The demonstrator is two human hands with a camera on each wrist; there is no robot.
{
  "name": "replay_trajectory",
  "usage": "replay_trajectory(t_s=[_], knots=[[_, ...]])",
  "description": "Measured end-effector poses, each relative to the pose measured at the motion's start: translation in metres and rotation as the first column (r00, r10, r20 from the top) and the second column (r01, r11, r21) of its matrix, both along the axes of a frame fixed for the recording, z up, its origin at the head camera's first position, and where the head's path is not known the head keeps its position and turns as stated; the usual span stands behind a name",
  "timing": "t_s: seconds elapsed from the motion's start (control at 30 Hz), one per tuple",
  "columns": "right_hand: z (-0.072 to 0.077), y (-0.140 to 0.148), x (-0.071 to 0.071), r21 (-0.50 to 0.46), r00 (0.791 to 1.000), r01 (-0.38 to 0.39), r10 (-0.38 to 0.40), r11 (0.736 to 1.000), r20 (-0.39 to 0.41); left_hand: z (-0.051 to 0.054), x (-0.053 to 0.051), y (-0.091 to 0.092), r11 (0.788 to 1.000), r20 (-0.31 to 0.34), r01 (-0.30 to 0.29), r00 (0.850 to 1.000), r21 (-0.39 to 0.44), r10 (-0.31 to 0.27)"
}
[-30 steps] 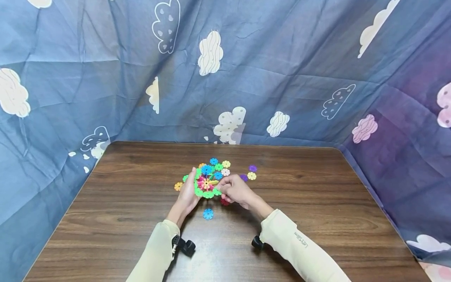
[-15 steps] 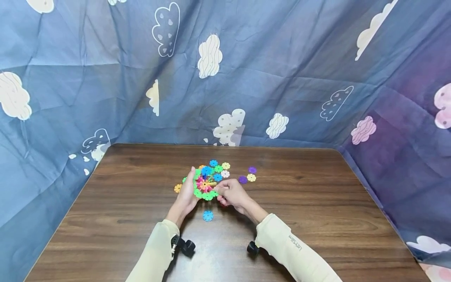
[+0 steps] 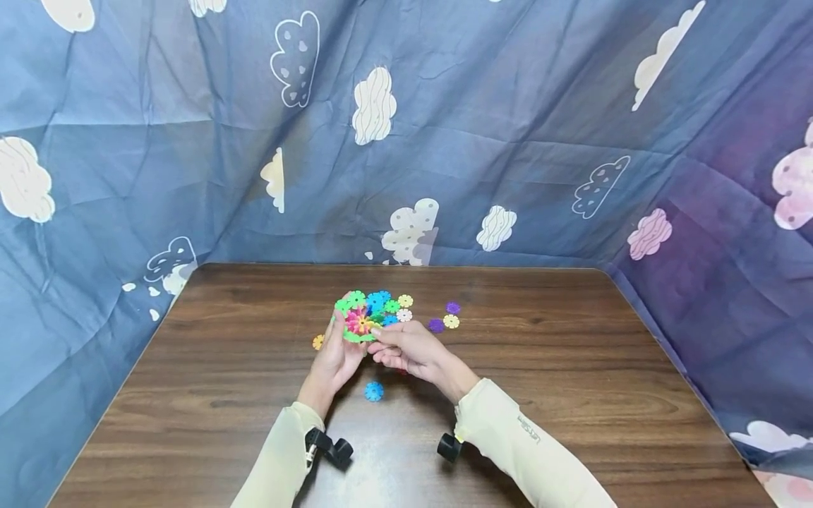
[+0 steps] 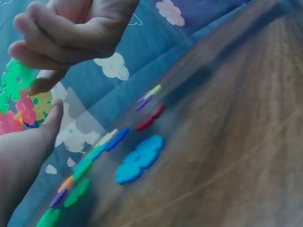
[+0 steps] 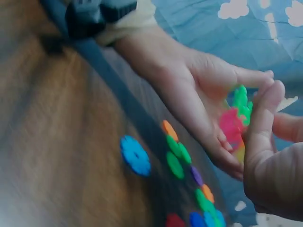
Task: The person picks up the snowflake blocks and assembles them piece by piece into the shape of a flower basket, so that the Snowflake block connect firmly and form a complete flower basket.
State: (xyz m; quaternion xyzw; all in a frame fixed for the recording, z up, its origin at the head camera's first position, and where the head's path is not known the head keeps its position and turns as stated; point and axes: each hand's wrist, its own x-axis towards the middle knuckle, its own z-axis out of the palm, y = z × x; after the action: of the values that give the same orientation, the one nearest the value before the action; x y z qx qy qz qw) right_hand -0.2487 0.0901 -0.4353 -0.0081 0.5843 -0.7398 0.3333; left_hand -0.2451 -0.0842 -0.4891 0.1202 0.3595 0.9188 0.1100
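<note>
Interlocking plastic snowflake discs form a flower-like piece (image 3: 360,323), with pink and yellow discs in the middle and a green ring around them. My left hand (image 3: 333,358) grips it from the left, thumb on the near side; it is raised above the table. At the piece's lower right edge, my right hand (image 3: 416,351) pinches it between thumb and index finger. In the right wrist view, pink discs (image 5: 231,125) show between the two hands, and the right fingers hide part of the piece. A blue disc (image 3: 374,391) lies on the table in front of the hands.
Loose discs lie on the wooden table (image 3: 559,381) behind the hands, among them a white disc (image 3: 404,315) and a yellow disc (image 3: 405,300). Farther right are a purple disc (image 3: 453,308) and another yellow one. An orange disc (image 3: 318,342) lies left. A cloud-patterned cloth (image 3: 470,155) stands behind.
The flower-like piece has shifted slightly left and away, and its face has tilted. My right hand has moved a little left with it, and its fingers have spread somewhat.
</note>
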Motion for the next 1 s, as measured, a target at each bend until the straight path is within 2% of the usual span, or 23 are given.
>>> replay_trajectory(t_s=[0.1,0.13,0.17,0.2,0.23,0.3,0.33,0.37,0.4,0.47,0.53,0.6,0.67,0.73,0.77,0.8,0.9,0.93,1.0], knots=[[0.002,0.005,-0.012,0.174,0.993,0.017,0.003,0.985,-0.114,0.000,-0.002,-0.005,0.999,0.054,-0.036,0.998,-0.016,0.037],[0.000,0.007,-0.019,0.253,0.984,0.048,-0.002,0.966,-0.178,0.001,-0.002,-0.008,0.999,0.088,-0.044,0.995,-0.007,0.044],[-0.002,0.009,-0.027,0.344,0.965,0.094,0.000,0.934,-0.264,0.003,-0.003,-0.011,0.999,0.123,-0.053,0.991,0.010,0.052],[-0.004,0.011,-0.036,0.447,0.932,0.152,0.023,0.882,-0.363,0.004,-0.004,-0.015,0.998,0.157,-0.062,0.986,0.031,0.056],[-0.007,0.012,-0.046,0.541,0.890,0.217,0.063,0.812,-0.451,0.005,-0.005,-0.018,0.996,0.189,-0.067,0.980,0.056,0.055],[-0.014,0.011,-0.064,0.678,0.797,0.339,0.183,0.652,-0.575,0.007,-0.005,-0.023,0.992,0.237,-0.078,0.970,0.097,0.053],[-0.018,0.010,-0.073,0.720,0.752,0.386,0.255,0.577,-0.608,0.007,-0.005,-0.025,0.991,0.256,-0.084,0.965,0.108,0.054],[-0.022,0.008,-0.080,0.754,0.717,0.421,0.325,0.505,-0.617,0.007,-0.005,-0.026,0.990,0.270,-0.082,0.962,0.117,0.048],[-0.026,0.007,-0.085,0.780,0.697,0.432,0.381,0.453,-0.607,0.008,-0.005,-0.027,0.989,0.283,-0.079,0.958,0.125,0.041],[-0.035,0.002,-0.091,0.818,0.685,0.421,0.454,0.391,-0.569,0.007,-0.003,-0.028,0.986,0.306,-0.078,0.951,0.146,0.030],[-0.041,-0.001,-0.094,0.847,0.695,0.402,0.487,0.348,-0.529,0.006,-0.003,-0.028,0.982,0.321,-0.076,0.947,0.171,0.018],[-0.045,-0.003,-0.096,0.864,0.711,0.392,0.493,0.316,-0.502,0.006,-0.003,-0.028,0.978,0.331,-0.082,0.944,0.192,0.014],[-0.047,-0.005,-0.096,0.872,0.730,0.383,0.479,0.305,-0.488,0.006,-0.003,-0.028,0.974,0.338,-0.085,0.941,0.209,0.010],[-0.047,-0.006,-0.097,0.872,0.739,0.381,0.465,0.308,-0.488,0.006,-0.003,-0.028,0.972,0.350,-0.094,0.937,0.216,0.012],[-0.046,-0.006,-0.097,0.868,0.742,0.380,0.455,0.320,-0.493,0.006,-0.003,-0.028,0.971,0.355,-0.096,0.935,0.221,0.011],[-0.045,-0.006,-0.097,0.857,0.739,0.383,0.441,0.345,-0.508,0.005,-0.003,-0.028,0.970,0.358,-0.097,0.934,0.223,0.011],[-0.040,-0.005,-0.092,0.798,0.731,0.413,0.362,0.439,-0.578,0.005,-0.003,-0.027,0.971,0.355,-0.095,0.935,0.219,0.012],[-0.039,-0.004,-0.090,0.764,0.733,0.417,0.314,0.493,-0.603,0.006,-0.004,-0.027,0.973,0.347,-0.090,0.938,0.212,0.011],[-0.034,-0.003,-0.083,0.661,0.763,0.374,0.190,0.650,-0.618,0.007,-0.004,-0.027,0.977,0.329,-0.081,0.944,0.199,0.011]])
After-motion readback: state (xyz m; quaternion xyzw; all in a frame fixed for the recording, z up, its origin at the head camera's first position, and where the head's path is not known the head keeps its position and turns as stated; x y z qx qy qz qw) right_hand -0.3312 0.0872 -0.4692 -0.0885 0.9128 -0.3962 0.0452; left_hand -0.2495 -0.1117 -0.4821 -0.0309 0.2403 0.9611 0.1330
